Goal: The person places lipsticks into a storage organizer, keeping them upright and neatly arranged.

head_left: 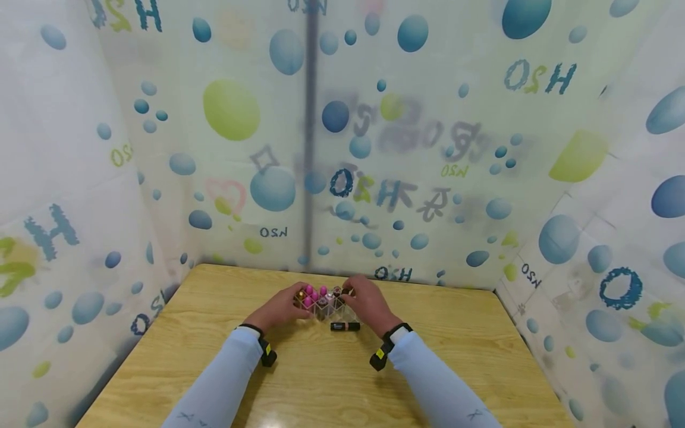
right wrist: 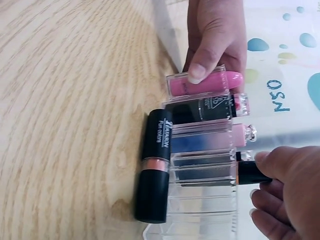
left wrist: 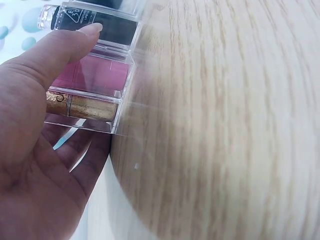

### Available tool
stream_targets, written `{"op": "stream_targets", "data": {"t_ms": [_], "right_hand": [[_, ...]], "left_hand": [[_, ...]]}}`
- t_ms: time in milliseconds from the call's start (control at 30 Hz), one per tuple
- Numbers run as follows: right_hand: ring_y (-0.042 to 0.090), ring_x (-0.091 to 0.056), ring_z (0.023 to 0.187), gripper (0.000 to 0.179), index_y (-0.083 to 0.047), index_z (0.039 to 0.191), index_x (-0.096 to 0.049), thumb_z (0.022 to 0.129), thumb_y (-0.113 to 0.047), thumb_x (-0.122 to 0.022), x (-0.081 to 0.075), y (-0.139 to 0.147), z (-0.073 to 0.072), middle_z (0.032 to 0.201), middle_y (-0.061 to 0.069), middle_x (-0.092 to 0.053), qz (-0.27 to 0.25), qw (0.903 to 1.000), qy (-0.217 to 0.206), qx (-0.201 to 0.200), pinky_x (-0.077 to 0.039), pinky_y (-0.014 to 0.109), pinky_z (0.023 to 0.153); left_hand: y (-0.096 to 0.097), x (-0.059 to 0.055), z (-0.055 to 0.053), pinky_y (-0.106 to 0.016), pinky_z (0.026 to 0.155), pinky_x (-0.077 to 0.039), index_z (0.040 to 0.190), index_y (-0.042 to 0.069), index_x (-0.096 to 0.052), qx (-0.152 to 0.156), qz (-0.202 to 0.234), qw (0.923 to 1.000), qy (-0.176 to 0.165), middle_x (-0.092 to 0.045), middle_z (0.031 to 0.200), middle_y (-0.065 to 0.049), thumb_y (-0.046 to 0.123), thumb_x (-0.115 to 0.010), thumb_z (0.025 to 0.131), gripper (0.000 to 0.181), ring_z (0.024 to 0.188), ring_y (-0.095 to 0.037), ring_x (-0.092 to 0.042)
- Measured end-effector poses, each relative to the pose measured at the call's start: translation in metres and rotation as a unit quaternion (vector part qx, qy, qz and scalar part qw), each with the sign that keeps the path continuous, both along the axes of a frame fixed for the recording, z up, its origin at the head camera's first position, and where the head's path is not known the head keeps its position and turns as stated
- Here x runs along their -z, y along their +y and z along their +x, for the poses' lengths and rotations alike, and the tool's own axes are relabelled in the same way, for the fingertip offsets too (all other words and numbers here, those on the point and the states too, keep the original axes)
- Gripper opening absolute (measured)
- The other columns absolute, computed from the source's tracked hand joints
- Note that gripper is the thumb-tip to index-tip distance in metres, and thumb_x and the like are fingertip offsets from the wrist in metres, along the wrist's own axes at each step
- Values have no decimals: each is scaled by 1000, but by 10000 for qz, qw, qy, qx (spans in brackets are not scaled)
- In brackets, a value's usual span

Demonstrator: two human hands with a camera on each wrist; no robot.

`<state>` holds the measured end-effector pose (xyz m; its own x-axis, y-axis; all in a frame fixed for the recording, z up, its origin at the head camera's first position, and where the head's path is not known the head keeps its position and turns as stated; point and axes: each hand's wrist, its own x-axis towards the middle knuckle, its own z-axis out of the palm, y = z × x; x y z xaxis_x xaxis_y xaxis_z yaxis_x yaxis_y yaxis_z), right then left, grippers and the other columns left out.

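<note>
A clear plastic lipstick organizer (right wrist: 202, 206) stands on the table with several lipsticks in its slots. My left hand (head_left: 280, 308) grips its left end, thumb across the front and fingers around the side. A gold tube (left wrist: 92, 107) and a pink lipstick (left wrist: 100, 75) sit in the slots beside that thumb. At the other end, my right hand (head_left: 370, 303) pinches the black top of a lipstick (right wrist: 251, 172) that stands partly inside a slot. Another black lipstick (right wrist: 155, 167), with a peach band and white lettering, lies on the table along the organizer's front.
The wooden table (head_left: 299, 380) reaches back to a hanging curtain (head_left: 439, 178) printed with blue and green drops. Similar curtains flank both sides. Slots at the organizer's right end are see-through with no lipstick in them.
</note>
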<state>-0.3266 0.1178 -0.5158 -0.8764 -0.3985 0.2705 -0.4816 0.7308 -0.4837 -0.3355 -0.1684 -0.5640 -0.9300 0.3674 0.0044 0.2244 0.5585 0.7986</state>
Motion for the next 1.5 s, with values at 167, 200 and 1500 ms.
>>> {"op": "stream_targets", "data": {"t_ms": [167, 200, 1500], "right_hand": [[18, -67, 95, 11, -13, 114, -74, 105, -18, -79, 5, -2, -1, 107, -2, -66, 100, 9999, 36, 2, -59, 38, 83], [17, -67, 95, 11, -14, 113, -74, 105, -19, -79, 7, -2, -1, 108, -2, -67, 130, 9999, 48, 2, -59, 37, 83], [18, -69, 97, 20, -10, 119, -75, 102, -19, -82, 32, 36, 57, 108, 1, -72, 2078, 9715, 971, -596, -61, 37, 87]], "left_hand": [[0, 0, 0, -48, 100, -55, 143, 19, -60, -3, 59, 10000, -41, -68, 120, -1, 26, -91, 95, 57, 110, -19, -65], [0, 0, 0, -48, 100, -55, 143, 19, -60, -4, 55, 10000, -38, -68, 120, -1, 25, -91, 95, 57, 110, -19, -65], [2, -4, 5, -46, 96, -56, 145, 16, -59, -28, 1, 10000, 43, -69, 115, -1, 23, -92, 94, 61, 105, -18, -66]]}}
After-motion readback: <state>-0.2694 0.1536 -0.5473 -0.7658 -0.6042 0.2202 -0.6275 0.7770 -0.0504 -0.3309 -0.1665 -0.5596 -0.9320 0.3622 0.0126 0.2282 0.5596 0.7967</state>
